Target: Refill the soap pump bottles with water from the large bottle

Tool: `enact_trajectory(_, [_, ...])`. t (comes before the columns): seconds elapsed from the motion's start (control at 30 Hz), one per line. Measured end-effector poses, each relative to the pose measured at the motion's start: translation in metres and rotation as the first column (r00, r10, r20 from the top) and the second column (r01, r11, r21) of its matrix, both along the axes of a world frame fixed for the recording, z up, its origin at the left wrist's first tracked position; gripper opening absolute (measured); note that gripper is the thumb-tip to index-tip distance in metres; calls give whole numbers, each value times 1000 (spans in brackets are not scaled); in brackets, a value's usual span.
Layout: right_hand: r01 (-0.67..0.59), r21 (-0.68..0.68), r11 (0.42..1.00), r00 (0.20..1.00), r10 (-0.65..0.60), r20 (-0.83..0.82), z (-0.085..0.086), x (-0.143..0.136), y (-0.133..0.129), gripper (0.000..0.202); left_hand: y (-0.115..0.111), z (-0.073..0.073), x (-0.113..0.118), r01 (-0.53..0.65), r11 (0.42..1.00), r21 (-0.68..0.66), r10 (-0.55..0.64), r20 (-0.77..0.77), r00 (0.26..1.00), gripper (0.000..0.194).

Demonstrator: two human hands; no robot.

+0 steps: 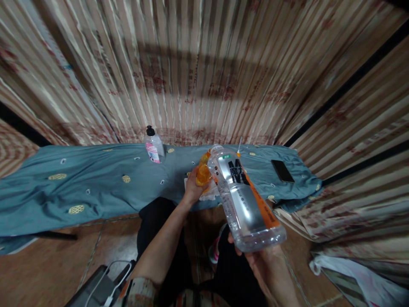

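My right hand [263, 258] is closed around the base of a large clear plastic bottle [239, 192] with a silver and orange label. The bottle lies tilted, its mouth pointing away from me and to the left. Close by its neck, my left hand [192, 187] grips an orange see-through container [203, 172]. The bottle's mouth end overlaps this container in view, and I cannot tell whether they touch. Beneath the left hand, white paper [211, 194] lies partly hidden on the cloth-covered bench.
A pump bottle [154, 147] with a black top stands at the back left of the blue-green cloth [105, 187]. On the right lies a dark phone [282, 171]. Striped curtains [198, 76] hang behind. A grey case with a white cable [110, 277] is at lower left.
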State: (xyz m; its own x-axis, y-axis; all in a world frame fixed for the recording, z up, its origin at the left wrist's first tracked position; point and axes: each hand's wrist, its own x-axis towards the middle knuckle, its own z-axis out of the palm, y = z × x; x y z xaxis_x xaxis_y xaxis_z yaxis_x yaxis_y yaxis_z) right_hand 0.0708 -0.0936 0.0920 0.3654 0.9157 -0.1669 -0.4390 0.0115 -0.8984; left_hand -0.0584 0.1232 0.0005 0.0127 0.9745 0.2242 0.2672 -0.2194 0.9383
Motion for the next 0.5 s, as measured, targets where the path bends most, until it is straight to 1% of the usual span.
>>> enact_trajectory(0.1, [12, 8, 1000, 1000, -12, -14, 0, 0, 0, 65, 0, 0, 1, 2, 1000, 5, -2, 4, 1000, 69])
enact_trajectory(0.27, [-3, 30, 1000, 1000, 4, -30, 5, -2, 0, 74, 0, 1, 0, 28, 999, 22, -28, 0, 1000, 69])
enact_trajectory(0.4, [4, 2, 1000, 999, -4, -36, 8, -3, -1, 72, -1, 2, -1, 40, 999, 36, -40, -8, 999, 68])
enact_trajectory(0.5, [2, -22, 1000, 999, -3, -43, 7, -2, 0, 77, -2, 4, -1, 42, 997, 59, -41, -14, 999, 66])
